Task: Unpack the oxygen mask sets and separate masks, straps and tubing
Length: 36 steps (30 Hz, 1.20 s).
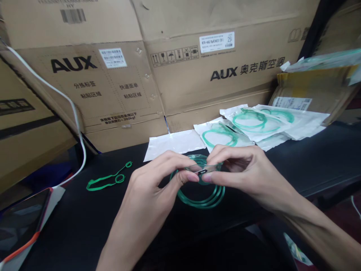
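Note:
My left hand [158,177] and my right hand [242,169] meet over the black table [310,158], fingertips pinched together on a coil of green tubing [203,197] and a small clear piece at its top. The coil hangs below my fingers, just above the table. Both hands are closed in a pinch. A loose green strap with two small rings [108,180] lies on the table to the left of my left hand.
Several sealed clear pouches with green tubing [254,122] lie at the back right, and a flat empty pouch [175,145] lies behind my hands. AUX cardboard boxes [180,75] wall the back. A phone [19,222] and a white cable [76,124] are at left.

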Motion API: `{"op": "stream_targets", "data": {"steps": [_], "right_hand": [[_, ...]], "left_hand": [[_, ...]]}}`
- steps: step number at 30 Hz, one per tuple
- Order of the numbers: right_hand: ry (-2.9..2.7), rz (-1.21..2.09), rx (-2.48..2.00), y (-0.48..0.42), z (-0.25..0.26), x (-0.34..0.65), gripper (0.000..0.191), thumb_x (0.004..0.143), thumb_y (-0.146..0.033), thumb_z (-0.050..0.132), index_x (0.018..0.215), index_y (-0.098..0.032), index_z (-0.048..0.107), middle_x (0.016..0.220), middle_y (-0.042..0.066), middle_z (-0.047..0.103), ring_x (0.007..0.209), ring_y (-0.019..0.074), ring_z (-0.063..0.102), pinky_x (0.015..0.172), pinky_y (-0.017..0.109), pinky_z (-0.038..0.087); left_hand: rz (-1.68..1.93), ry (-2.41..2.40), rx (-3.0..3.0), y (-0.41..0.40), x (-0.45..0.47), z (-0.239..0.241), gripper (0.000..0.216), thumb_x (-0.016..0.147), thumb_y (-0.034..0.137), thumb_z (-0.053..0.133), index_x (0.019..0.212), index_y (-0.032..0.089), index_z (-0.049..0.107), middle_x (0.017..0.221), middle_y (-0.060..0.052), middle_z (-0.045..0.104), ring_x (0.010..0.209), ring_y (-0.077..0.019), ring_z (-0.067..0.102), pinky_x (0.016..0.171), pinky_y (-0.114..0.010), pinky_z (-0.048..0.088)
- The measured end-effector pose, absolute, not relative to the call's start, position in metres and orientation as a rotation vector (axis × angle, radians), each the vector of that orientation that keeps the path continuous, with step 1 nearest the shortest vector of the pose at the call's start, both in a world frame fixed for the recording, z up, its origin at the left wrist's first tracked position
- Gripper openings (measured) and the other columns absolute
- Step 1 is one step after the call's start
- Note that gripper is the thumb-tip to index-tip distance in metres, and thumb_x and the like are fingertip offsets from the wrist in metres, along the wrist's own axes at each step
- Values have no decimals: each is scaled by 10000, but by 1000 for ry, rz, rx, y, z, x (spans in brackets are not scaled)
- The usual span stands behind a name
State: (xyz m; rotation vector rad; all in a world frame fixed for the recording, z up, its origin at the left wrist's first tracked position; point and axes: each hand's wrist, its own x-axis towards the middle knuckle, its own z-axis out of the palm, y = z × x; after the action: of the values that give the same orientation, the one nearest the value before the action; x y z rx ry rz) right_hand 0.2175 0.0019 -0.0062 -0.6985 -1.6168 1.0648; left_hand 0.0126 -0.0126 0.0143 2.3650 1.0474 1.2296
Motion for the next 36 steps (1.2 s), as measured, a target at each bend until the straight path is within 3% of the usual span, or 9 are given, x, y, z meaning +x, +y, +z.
{"op": "stream_targets", "data": {"steps": [18, 27, 36], "right_hand": [[-1616, 1013, -730, -2, -6, 217, 119, 751, -126, 824, 763, -239, 790, 787, -17, 702, 783, 146, 625, 701, 272, 456], [-1675, 1070, -748, 5, -9, 223, 145, 775, -109, 800, 824, -243, 776, 868, -22, 688, 836, 142, 608, 708, 252, 437], [-1627, 1364, -514, 9, -8, 219, 93, 847, -129, 757, 875, -194, 697, 958, -12, 633, 906, 102, 614, 799, 195, 488]], "left_hand": [[1226, 1077, 2397, -12, 14, 14, 188, 917, 95, 653, 811, 243, 697, 882, 55, 711, 816, -109, 655, 746, -204, 492], [1209, 1069, 2404, -10, 13, 10, 203, 918, 45, 636, 833, 225, 675, 892, 59, 688, 841, -95, 635, 775, -195, 472], [1173, 903, 2367, -11, 4, 18, 132, 922, 140, 685, 985, 251, 716, 982, 34, 684, 932, -107, 639, 816, -171, 499]]}}
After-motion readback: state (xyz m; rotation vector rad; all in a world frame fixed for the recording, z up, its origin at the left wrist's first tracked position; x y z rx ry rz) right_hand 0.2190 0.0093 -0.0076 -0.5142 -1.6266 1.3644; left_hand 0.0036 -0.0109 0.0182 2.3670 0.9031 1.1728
